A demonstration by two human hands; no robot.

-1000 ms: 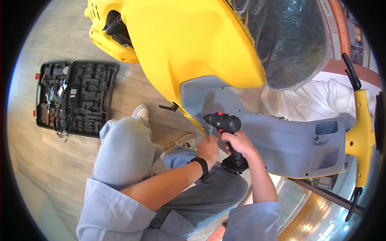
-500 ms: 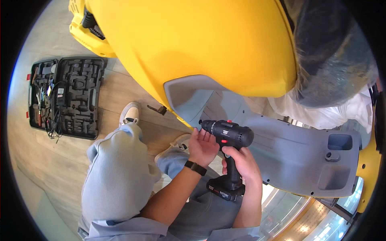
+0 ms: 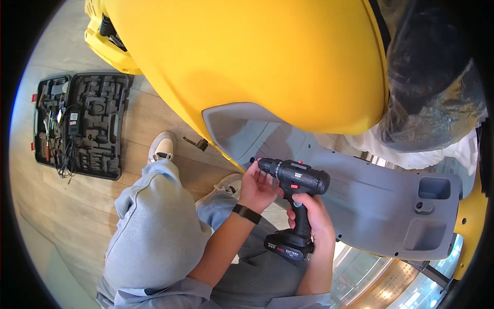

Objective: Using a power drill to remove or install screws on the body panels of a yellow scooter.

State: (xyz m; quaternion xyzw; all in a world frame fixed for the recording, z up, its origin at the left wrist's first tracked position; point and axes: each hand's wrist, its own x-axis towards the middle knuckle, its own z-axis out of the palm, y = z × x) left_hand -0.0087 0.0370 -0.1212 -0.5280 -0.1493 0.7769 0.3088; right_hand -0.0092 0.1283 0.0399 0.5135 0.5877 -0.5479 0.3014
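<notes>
A black cordless drill (image 3: 298, 175) lies across the space in front of my knees, its chuck to the left and its battery pack (image 3: 289, 244) low. My right hand (image 3: 315, 213) is wrapped round its handle, thumb near the top of the grip. At the chuck (image 3: 267, 165), my left hand (image 3: 257, 190) is closed, palm partly turned up, with the thumb side at the chuck's tip. The other fingertips are partly hidden behind the drill. Whether a bit is in the chuck is too small to tell. A dark watch band circles my left wrist.
A large yellow machine body (image 3: 247, 62) with a grey floor panel (image 3: 370, 206) fills the front and right. On the wood floor at left lies an open black tool case (image 3: 98, 129) with tools and cables. A dark pedal-like piece (image 3: 197, 143) protrudes beside the body. Plastic-wrapped dark material (image 3: 432, 92) hangs at upper right.
My left fingers have drawn in closer round the drill's chuck. The drill has shifted very slightly to the right, and the view has moved a little.
</notes>
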